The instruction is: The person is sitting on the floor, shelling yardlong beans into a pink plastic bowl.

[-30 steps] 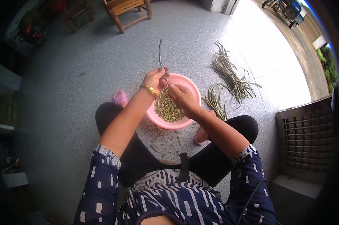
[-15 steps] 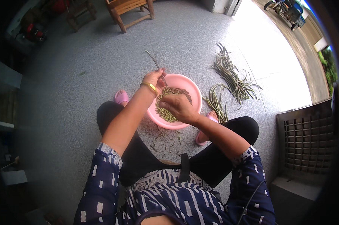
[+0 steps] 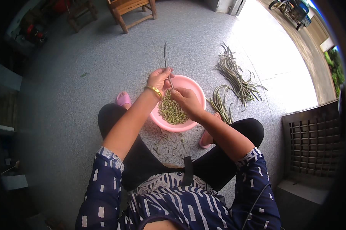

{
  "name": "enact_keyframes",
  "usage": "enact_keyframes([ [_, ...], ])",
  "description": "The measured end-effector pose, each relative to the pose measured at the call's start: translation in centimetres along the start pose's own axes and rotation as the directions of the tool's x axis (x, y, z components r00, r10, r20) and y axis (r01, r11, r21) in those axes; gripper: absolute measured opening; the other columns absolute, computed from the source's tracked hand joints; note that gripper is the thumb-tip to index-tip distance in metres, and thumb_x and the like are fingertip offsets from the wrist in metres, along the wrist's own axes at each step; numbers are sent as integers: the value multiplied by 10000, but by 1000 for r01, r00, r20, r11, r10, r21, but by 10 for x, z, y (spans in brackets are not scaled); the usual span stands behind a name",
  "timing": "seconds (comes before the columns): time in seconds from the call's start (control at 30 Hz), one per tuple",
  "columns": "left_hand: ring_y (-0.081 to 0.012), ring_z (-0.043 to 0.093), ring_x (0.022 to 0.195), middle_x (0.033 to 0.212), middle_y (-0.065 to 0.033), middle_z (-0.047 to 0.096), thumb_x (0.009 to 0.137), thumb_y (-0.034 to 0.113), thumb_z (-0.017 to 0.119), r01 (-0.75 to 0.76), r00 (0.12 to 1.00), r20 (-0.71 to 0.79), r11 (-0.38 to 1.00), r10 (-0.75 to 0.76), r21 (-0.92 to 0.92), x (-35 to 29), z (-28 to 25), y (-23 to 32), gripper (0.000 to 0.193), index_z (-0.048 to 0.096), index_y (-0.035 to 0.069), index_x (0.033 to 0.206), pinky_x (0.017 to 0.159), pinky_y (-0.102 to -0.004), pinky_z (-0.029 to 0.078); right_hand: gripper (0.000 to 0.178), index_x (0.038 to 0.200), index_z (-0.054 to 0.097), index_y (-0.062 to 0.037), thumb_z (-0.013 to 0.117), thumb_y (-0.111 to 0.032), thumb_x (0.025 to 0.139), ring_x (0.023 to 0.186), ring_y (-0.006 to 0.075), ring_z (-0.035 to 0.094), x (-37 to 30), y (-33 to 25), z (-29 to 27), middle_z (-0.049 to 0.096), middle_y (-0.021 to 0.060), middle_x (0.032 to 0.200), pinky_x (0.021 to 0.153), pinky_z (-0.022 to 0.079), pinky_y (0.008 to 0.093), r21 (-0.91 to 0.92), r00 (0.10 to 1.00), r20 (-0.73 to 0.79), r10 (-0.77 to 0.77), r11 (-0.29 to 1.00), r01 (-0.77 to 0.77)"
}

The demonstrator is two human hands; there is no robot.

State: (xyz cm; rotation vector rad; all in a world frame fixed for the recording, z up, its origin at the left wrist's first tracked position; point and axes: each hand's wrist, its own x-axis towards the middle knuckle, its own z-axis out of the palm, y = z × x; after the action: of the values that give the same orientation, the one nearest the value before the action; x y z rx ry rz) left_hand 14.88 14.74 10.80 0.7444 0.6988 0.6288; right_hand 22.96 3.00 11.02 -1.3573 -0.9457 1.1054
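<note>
Above the pink plastic basin: I see one yardlong bean held out between both hands, its free tip pointing away from the body.
Left hand: closed around the bean partway along, with a gold bangle at the wrist.
Right hand: thumb and fingers pinched narrow on the bean's near end — I cannot tell how firmly.
Basin's place: on the speckled floor, between the feet in pink slippers.
Short bean pieces: a layer covers much of the basin's bottom, so I judge a fair share of the work done.
Whole pods: a large sheaf lies to the right, with a smaller bunch beside the right foot; by my reckoning, plenty is left.
Scraps: small bits are scattered on the near side of the basin — trimmed ends or dropped pieces, I cannot say which.
</note>
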Motion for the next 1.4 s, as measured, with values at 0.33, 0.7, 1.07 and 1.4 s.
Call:
enact_keyframes([
  [0.33,-31,429,521,686,1,514,794,176,545,214,963,-126,962,-237,-170,3,-13,0,118,546,63,827,432,-144,371,113,796,532,-8,540,-117,769,558,235,520,-9,-25,2,526,151,648,524,405,319,-360,738,390,-551,647,673],
  [0.7,-30,401,469,682,-11,513,787,175,557,106,993,-52,992,-109,-65,-1,-3,0,138,540,50,845,413,-132,356,207,693,440,-88,405,-253,811,436,53,290,-4,-10,-9,357,-35,566,372,217,188,454,948,190,255,833,-315],
  [1.07,-33,441,509,684,-3,528,792,152,544,173,985,-3,984,-173,-49,3,-8,0,118,548,49,849,420,-126,372,157,791,522,1,504,-155,801,575,195,508,-1,-14,-7,532,100,678,549,397,300,-568,944,172,-281,755,328],
  [1.4,-38,416,486,683,-15,530,790,130,547,156,984,-60,977,-166,-144,2,-5,4,85,542,62,840,438,-150,368,103,673,436,-66,419,-142,741,414,50,272,-10,0,-5,363,-25,556,368,190,189,549,950,254,183,781,-298],
])
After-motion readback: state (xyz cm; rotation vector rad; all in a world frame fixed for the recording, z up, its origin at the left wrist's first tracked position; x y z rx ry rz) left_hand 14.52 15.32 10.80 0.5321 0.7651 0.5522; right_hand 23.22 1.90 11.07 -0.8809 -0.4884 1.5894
